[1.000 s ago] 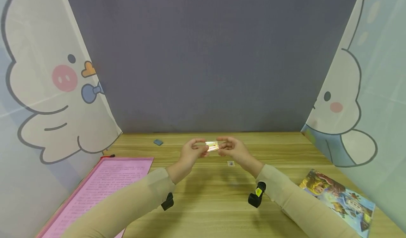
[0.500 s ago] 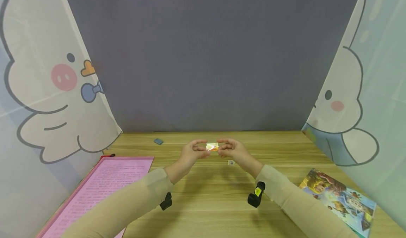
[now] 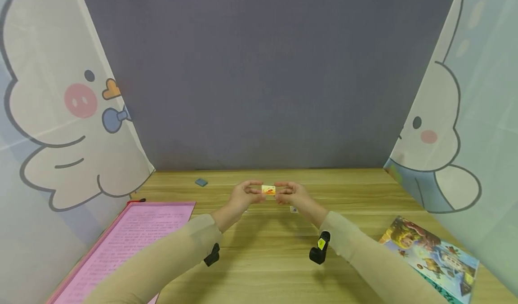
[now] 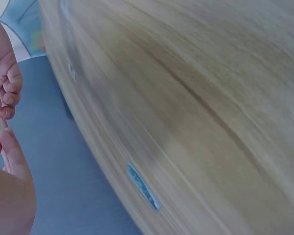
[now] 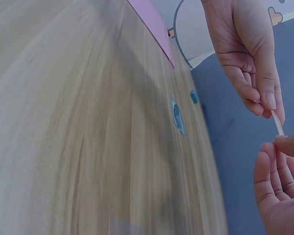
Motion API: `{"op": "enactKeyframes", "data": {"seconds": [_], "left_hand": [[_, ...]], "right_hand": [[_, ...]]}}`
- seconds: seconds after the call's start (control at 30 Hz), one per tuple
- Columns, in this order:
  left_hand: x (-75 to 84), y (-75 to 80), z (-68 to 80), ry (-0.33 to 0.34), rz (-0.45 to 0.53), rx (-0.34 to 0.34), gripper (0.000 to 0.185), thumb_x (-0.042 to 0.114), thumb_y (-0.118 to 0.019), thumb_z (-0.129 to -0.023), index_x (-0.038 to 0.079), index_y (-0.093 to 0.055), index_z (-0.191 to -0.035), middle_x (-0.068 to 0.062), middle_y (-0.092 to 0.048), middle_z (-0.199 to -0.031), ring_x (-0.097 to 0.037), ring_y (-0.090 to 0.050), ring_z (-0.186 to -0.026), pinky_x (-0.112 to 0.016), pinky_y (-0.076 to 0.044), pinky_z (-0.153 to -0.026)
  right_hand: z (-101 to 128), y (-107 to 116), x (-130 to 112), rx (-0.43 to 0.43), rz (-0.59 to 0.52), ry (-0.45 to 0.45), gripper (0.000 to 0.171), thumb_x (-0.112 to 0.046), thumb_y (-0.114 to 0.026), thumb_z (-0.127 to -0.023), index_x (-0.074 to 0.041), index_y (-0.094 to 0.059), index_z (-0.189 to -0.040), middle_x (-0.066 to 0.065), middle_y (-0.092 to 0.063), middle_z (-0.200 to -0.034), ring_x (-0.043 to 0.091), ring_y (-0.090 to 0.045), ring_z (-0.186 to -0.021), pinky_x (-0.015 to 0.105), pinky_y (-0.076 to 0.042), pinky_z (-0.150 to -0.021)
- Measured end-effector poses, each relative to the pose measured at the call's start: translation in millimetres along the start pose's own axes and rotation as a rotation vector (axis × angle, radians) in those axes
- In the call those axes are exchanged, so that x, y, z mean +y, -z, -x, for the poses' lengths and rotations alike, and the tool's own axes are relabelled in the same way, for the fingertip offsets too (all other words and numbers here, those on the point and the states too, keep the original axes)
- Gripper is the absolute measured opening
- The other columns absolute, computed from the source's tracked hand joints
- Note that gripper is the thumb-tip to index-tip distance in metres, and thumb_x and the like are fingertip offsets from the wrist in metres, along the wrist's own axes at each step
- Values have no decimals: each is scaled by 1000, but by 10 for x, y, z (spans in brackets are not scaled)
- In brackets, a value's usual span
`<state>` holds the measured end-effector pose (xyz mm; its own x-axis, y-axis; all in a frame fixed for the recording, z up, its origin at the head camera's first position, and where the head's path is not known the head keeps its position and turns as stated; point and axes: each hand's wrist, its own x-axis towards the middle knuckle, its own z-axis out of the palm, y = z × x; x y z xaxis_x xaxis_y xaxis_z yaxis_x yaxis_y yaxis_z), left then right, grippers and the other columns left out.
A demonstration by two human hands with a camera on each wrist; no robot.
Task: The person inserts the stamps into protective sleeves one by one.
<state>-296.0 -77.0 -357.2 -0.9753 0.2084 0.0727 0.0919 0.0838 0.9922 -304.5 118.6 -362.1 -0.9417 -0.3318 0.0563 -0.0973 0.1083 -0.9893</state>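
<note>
Both hands [image 3: 243, 195] [image 3: 293, 195] pinch a small card [image 3: 268, 190] above the table [image 3: 364, 191], pink sheet [image 3: 133, 236] leftward.

Both hands [image 3: 268, 193] raised, fingertips pinching

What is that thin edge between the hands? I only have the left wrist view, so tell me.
Observer: A small orange and yellow card. The left hand and right hand each pinch one end.
Operator: Report what lies to the left of it.
Observer: A pink sheet on the table.
Operator: Now the right side.
Observer: A colourful picture booklet near the table's right edge.
</note>
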Motion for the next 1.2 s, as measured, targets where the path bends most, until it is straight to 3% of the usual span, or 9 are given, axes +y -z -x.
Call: {"op": "enactKeyframes", "data": {"seconds": [0.27,0.63,0.87,1.2], "left_hand": [[-78,7,-70,60,-41,32,43,1,-65,-77,3,-50,-117,-14,-59,-90,-32,-60,-88,-41,-48,-82],[-182,15,-178,127,-90,23,41,-4,-63,-77,-1,-48,-115,-25,-55,-101,-36,-58,-91,-45,-45,-86],[-229,5,-218,147,-172,43,38,-6,-63,-76,1,-52,-112,-21,-59,-96,-33,-61,-84,-42,-49,-81],[-319,5,-280,157,-246,38,43,-7,-64,-73,-2,-51,-113,-17,-61,-90,-26,-62,-77,-38,-51,-75]], "right_hand": [[-95,-48,99,27,-13,-27,39,-4,-60,-82,-6,-49,-120,12,-60,-91,34,-56,-89,53,-41,-86],[-207,-84,242,64,-11,-67,38,1,-57,-82,-4,-50,-119,26,-56,-103,41,-54,-93,49,-45,-82],[-282,-104,351,88,6,-69,38,6,-57,-80,0,-50,-117,29,-56,-100,28,-60,-77,44,-50,-74],[-346,-140,447,110,72,-88,39,8,-59,-78,5,-50,-115,23,-59,-90,19,-58,-64,33,-53,-61]]}}
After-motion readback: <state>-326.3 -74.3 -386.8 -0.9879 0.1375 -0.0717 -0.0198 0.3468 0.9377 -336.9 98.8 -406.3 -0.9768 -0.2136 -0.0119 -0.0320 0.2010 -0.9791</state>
